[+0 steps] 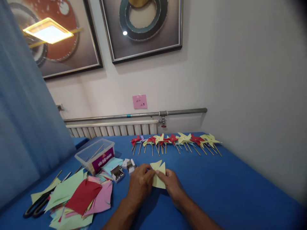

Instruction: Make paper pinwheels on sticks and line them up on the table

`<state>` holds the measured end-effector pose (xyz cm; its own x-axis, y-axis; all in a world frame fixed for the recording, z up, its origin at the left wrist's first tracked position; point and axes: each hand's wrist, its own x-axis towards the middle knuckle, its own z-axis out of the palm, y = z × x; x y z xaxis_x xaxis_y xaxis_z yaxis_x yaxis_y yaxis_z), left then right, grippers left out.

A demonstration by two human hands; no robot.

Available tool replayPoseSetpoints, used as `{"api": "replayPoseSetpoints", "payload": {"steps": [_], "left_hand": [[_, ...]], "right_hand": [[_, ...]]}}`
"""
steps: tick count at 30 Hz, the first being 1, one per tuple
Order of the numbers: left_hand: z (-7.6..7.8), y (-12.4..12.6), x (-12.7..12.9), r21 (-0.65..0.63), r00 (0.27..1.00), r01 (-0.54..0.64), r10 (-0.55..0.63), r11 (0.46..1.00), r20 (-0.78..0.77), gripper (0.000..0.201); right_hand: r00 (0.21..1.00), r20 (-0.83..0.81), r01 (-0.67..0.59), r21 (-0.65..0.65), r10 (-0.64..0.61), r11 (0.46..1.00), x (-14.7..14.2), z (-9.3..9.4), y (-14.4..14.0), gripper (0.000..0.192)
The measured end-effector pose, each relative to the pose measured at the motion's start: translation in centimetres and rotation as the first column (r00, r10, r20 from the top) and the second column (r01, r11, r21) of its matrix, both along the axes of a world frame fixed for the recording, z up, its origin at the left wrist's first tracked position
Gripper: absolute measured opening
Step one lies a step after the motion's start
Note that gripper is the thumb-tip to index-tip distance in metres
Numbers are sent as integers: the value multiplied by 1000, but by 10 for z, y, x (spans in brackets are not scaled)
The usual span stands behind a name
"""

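Blue bench (216, 191) fills the lower view, set against a pale wall with two framed pictures (141, 28), a pink note (139, 101), a pipe and a radiator (112, 129) below it. Blue curtain (26, 121) at far left.

Loose heap of coloured paper squares (79, 198) on the left of the bench: green, red, pink, some light blue. Black-handled scissors (35, 206) lie at its left edge, partly under the sheets.

Clear plastic tub (94, 156) with a purple label stands behind the heap; thin wooden sticks lean in it, a few more lie on the bench beside it.

Row of finished pinwheels (175, 140), red and yellow on wooden sticks, laid along the far edge near the wall.

Small open boxes (123, 169) just left of the hands; contents look metallic, too small to tell.

Left hand (140, 183) and right hand (171, 182) meet over the bench at centre. Fingers of both are closed on a yellow paper piece (158, 175), pinching it near its middle. Its upper corners stand up in points, so the sheet is cut and partly folded.

Judgement: folding stage, corners being gathered to the centre. No stick on it yet. Next move likely calls for holding the gathered tips steady with one hand while the other frees up to reach the boxes or the tub.
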<state>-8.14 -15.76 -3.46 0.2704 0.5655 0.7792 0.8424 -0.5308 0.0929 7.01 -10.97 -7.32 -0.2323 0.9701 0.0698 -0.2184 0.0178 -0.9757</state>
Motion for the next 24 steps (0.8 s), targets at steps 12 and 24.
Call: {"api": "replayPoseSetpoints", "payload": {"steps": [12,24], "left_hand": [[-5,16,1,-558,510,453,311,696,802,24],[-3,18,-7,-491,260,591,426,640,867,30]], "right_hand": [[1000,11,28,8,-28,1000,-1,5,-4,35],[998,16,-59,70,58,996,2,15,-9,50]]}}
